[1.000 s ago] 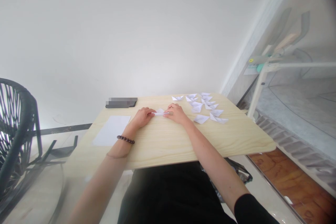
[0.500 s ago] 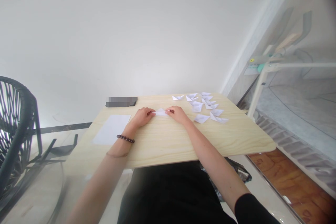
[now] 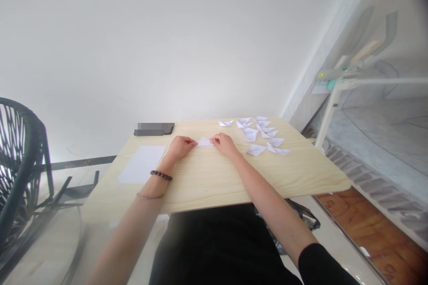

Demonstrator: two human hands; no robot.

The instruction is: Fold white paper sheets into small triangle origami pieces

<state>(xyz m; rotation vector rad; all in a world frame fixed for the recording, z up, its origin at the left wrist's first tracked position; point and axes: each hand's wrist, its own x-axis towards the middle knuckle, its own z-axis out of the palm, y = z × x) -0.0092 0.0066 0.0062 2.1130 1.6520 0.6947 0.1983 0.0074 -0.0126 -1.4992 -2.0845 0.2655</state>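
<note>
- Head view: left hand [image 3: 181, 146] and right hand [image 3: 224, 143] pinched opposite ends of the white folded paper [image 3: 204, 142]!
- Its front had just flattened, suggesting firmer creasing.

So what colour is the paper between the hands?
The paper is white; the head view shows it best.

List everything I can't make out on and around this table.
All in the head view:
- Folded paper: ends covered by the left hand and right hand; creases too small.
- Dark object: most of its surface masked by pixel blocks.
- Paper boats: fold lines too small; some overlap.
- Chair: cut off by the left edge.
</note>
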